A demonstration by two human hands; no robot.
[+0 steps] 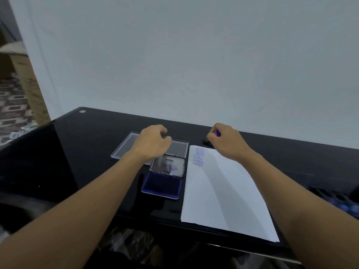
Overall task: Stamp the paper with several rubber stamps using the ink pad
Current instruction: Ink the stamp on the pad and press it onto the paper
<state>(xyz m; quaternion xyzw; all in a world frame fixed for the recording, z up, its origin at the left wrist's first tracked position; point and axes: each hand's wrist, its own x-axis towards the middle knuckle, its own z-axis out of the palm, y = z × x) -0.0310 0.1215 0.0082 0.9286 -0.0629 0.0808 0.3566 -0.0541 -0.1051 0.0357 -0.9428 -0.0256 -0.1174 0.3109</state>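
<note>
Now, purple-stamped paper (223, 191), open ink pad (162, 184), gripped stamp (218, 133)

Glossy black desk (77, 152); white paper sheet (223, 191) bearing violet stamped text; blue rectangular ink pad (161, 184); clear plastic tray (124, 148).

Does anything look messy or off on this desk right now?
Mostly tidy. The stamped words crowd the far left corner of the paper, lines nearly touching and slightly staggered, the lowest fainter. Purplish smudges mark the ink pad lid.
</note>
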